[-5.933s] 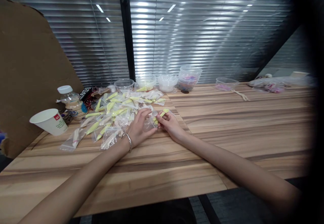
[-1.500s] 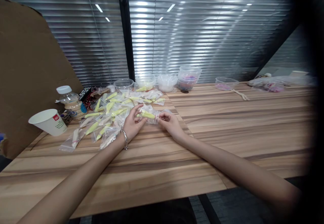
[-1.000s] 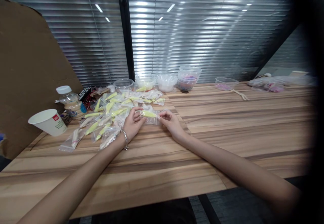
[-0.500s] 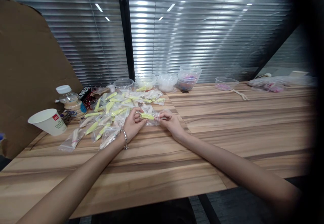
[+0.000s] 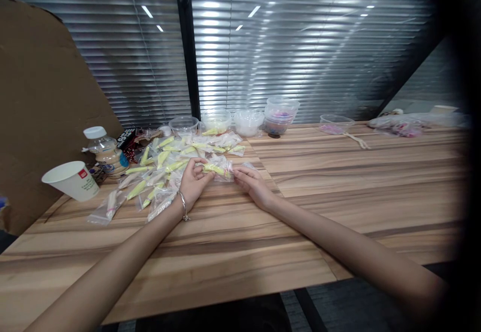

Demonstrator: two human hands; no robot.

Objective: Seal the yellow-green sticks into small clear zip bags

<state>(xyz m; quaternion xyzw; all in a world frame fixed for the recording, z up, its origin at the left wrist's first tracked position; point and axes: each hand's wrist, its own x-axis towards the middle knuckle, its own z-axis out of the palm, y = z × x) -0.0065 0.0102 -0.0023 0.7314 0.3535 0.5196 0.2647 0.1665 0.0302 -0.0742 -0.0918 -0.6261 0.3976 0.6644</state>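
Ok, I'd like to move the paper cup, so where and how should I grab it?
Probably around the mid-wall of the paper cup, from the near side: its wall narrows below the wide open rim, and the bottle and cardboard stand behind.

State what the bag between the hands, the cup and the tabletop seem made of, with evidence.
Bag: clear, glossy plastic film, likely; the yellow piece shows through. Cup: probably smooth paper; opaque printed wall. Tabletop: satin wood or woodlike laminate; streaky brown grain.
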